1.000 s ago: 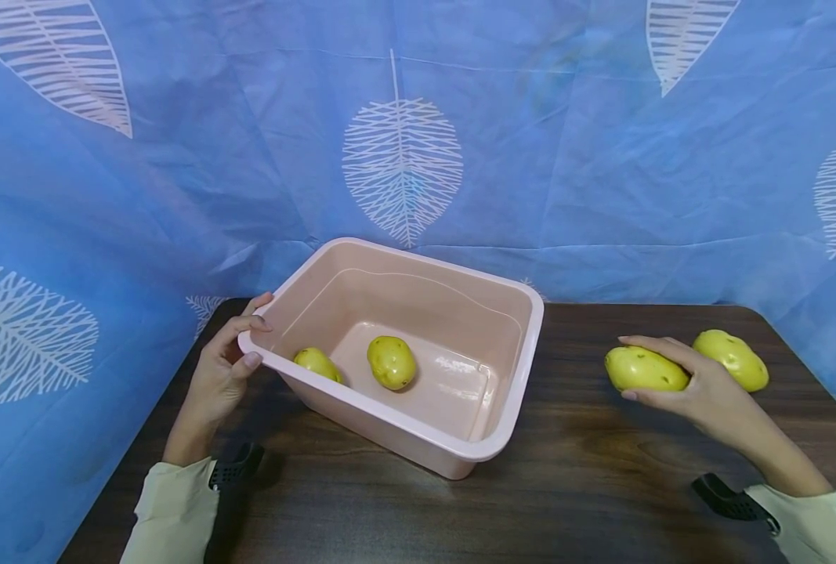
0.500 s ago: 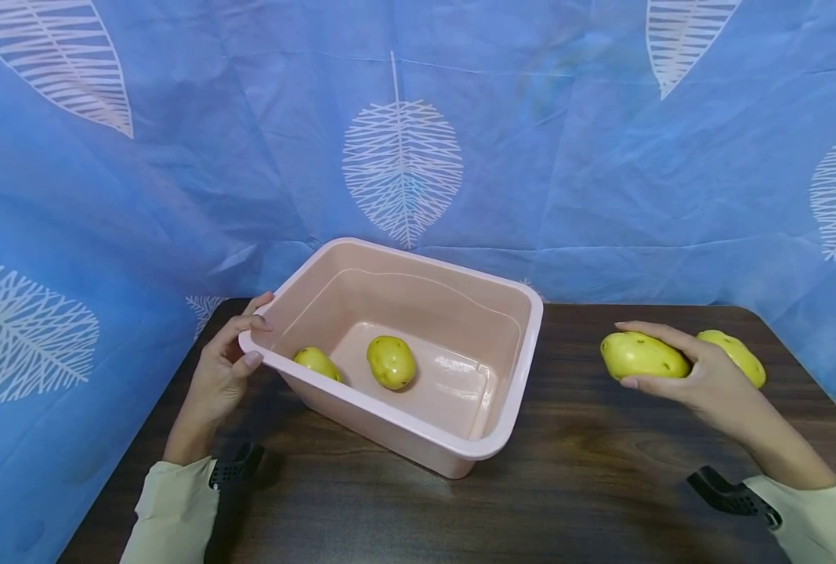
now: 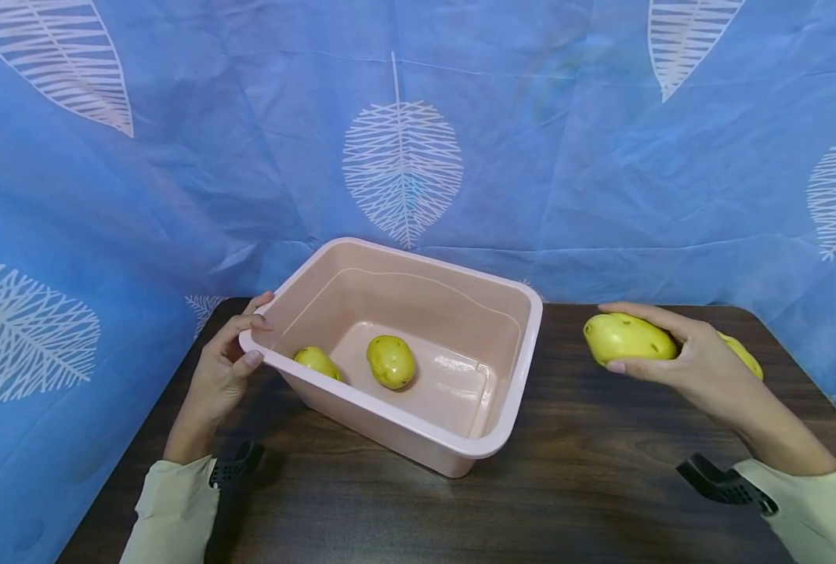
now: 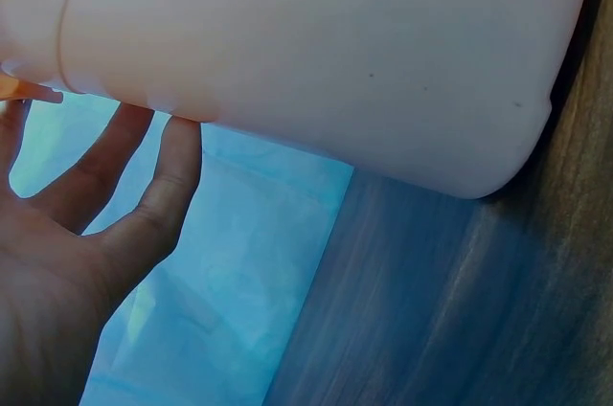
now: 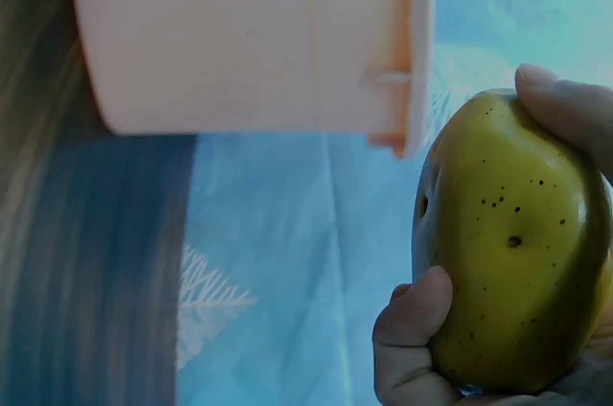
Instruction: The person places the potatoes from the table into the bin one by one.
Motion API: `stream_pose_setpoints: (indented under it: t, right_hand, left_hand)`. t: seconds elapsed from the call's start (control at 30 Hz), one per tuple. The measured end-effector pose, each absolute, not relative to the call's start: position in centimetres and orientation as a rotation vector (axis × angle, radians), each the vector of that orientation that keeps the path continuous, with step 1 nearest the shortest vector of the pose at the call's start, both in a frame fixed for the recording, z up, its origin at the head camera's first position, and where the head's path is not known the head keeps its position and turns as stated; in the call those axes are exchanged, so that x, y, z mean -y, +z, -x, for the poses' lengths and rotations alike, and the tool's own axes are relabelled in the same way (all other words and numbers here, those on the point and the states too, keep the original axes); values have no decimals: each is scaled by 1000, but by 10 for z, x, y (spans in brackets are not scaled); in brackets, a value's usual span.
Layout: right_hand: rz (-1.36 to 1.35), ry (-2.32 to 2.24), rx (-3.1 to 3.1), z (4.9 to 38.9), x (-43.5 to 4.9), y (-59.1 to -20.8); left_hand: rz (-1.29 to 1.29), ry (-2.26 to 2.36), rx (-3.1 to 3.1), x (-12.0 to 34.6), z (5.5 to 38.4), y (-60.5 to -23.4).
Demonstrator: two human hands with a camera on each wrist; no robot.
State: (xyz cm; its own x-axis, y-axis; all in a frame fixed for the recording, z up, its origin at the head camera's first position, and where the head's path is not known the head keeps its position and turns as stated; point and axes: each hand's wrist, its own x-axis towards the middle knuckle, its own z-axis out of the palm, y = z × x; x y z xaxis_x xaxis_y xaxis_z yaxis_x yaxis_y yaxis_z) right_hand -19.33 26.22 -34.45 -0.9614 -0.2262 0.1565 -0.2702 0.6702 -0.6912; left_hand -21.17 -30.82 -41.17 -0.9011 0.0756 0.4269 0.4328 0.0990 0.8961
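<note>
A pale pink plastic bin [image 3: 389,431] stands at an angle on the table, its outer wall filling the top of the left wrist view. My left hand [image 3: 216,372] grips its left corner, fingers over the rim and thumb outside. Two yellow potatoes [image 3: 392,362] lie inside, the left one [image 3: 316,363] partly hidden by the front rim. To the right of the bin, my right hand [image 3: 707,368] holds a third potato [image 3: 629,338] above the table, thumb below and fingers on top. The right wrist view shows this potato's [image 5: 512,243] dark-spotted skin.
Another potato [image 3: 744,356] lies on the table at the far right, mostly hidden behind my right hand. The dark wooden table [image 3: 587,470] ends at the back against a blue cloth [image 3: 566,180] with white leaf prints.
My right hand has lifted its potato off the table and moved it up and slightly left, covering more of the potato behind. The left hand and the bin have stayed put.
</note>
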Motion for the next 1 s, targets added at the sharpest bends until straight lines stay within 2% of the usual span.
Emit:
stream_pose_setpoints:
  t: [1.0]
  right_hand:
    - [-604,1445,2848,198,-155,-253]
  left_hand:
    - [567,-1891,2079,309,212,-413]
